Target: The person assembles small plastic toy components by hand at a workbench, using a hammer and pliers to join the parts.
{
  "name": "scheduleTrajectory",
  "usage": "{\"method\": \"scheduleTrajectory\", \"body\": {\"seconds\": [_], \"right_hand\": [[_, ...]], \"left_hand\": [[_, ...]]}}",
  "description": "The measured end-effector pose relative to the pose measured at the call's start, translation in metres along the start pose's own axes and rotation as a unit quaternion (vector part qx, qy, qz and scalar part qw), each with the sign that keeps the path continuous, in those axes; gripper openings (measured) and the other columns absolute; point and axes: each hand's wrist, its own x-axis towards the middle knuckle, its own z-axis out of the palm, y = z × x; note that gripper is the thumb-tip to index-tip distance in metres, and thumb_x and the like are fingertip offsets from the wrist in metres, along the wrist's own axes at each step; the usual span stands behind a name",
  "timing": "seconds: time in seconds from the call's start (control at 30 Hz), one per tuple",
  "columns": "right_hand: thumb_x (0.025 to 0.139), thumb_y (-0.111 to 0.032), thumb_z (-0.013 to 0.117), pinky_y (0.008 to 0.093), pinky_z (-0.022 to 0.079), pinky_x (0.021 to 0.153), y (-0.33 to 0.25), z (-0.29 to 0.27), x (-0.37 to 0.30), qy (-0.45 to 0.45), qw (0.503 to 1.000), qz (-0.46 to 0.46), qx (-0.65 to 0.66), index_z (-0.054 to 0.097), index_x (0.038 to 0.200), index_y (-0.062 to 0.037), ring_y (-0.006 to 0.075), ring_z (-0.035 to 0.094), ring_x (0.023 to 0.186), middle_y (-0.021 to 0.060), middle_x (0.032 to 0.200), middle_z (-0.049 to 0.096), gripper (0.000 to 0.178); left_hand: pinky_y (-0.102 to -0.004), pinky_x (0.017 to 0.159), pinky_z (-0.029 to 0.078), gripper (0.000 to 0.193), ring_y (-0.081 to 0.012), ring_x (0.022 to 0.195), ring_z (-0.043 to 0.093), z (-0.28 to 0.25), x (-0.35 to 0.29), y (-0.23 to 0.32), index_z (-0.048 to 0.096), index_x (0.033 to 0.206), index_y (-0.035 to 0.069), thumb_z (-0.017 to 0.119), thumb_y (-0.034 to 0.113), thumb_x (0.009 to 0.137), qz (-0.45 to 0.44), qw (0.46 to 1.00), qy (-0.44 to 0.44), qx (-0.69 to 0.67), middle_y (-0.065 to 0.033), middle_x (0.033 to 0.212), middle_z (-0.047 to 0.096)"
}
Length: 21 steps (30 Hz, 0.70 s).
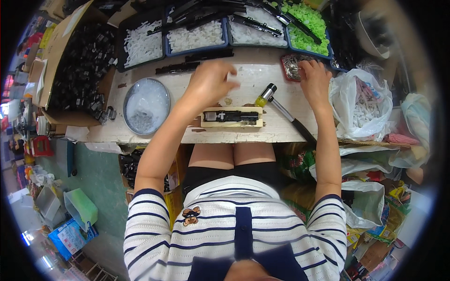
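Observation:
On the near edge of the bench lies a cream block-shaped holder with a black part bearing a small white piece set in it. Above and left of it is my left hand, slightly blurred, thumb and fingers apart, with nothing visible in them. My right hand reaches to a small red tray of metal pins. Its fingers are bent together at the tray's right side, and their tips are partly hidden. Between my hands a hammer with a yellow face rests at a slant.
Trays of white pieces and green pieces line the back, with black strips across them. At left stand a carton of black parts and a round metal dish. A plastic bag of white pieces sits right.

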Motion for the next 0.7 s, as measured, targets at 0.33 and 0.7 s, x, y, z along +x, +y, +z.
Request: {"method": "scheduleTrajectory", "body": {"seconds": [0.33,0.7], "right_hand": [[0.071,-0.006,0.058,0.0432,0.033,0.073,0.013,0.014,0.013,-0.08,0.995,-0.02,-0.055,0.062,0.083,-0.01,0.0248,0.054,0.089,0.0067,0.083,0.061,0.013],[0.068,-0.006,0.06,0.0432,0.033,0.072,0.024,0.01,0.013,-0.05,0.998,-0.032,0.008,0.06,0.08,-0.0104,0.0244,0.054,0.087,0.0054,0.082,0.06,0.013]], "left_hand": [[-0.0429,0.072,0.049,0.014,-0.036,0.085,0.06,0.011,0.119,-0.002,0.066,0.078,0.001,0.067,0.011,0.068,0.007,0.967,0.101,0.235,-0.0185,0.081,0.061],[-0.0286,0.062,0.052,0.014,-0.0186,0.066,0.064,-0.007,0.127,-0.013,0.068,0.089,0.001,0.065,0.005,0.076,-0.013,0.989,0.108,-0.102,-0.0114,0.079,0.066]]}}
